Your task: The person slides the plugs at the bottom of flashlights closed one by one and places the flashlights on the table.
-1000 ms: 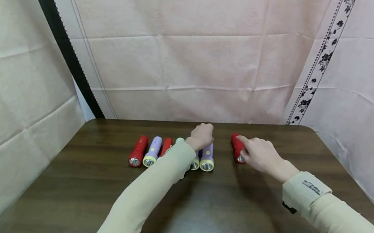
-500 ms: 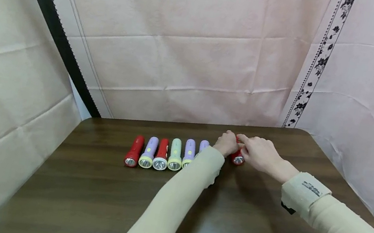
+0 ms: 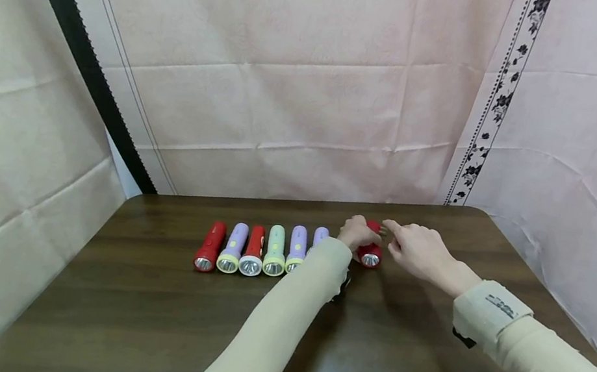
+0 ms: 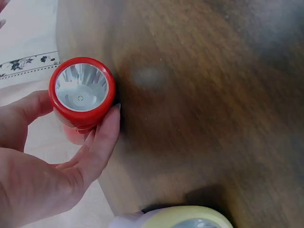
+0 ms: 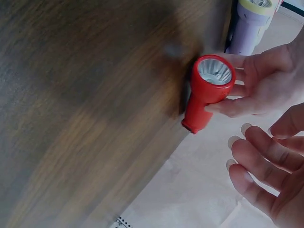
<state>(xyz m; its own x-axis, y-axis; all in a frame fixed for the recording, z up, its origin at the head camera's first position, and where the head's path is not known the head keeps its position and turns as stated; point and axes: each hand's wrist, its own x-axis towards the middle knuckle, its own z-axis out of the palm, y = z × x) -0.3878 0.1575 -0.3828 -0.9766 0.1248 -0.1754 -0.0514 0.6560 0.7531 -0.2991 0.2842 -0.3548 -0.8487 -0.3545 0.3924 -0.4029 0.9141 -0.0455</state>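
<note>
My left hand (image 3: pixel 355 231) grips a red flashlight (image 3: pixel 370 249) between thumb and fingers, at the far side of the table. In the left wrist view the flashlight's silver reflector (image 4: pixel 80 88) faces the camera. Just to the right of it, my right hand (image 3: pixel 419 250) holds nothing. Loosely bent fingers (image 5: pixel 259 164) of that hand show in the right wrist view, apart from the flashlight. Closest to my left hand in the row is a purple flashlight (image 3: pixel 320 234), partly hidden behind the left forearm.
Left of my hands, several flashlights lie side by side: a red one (image 3: pixel 213 241), a purple one (image 3: pixel 236 241), a red one with a white head (image 3: pixel 256 245), a green one (image 3: pixel 276 245) and another purple one (image 3: pixel 297 242). Pale cloth (image 3: pixel 292 80) hangs behind the brown table (image 3: pixel 136 304).
My left hand has moved right from the row's end to the red flashlight and taken hold of it. The flashlight has shifted slightly left, and my right hand has come off it.
</note>
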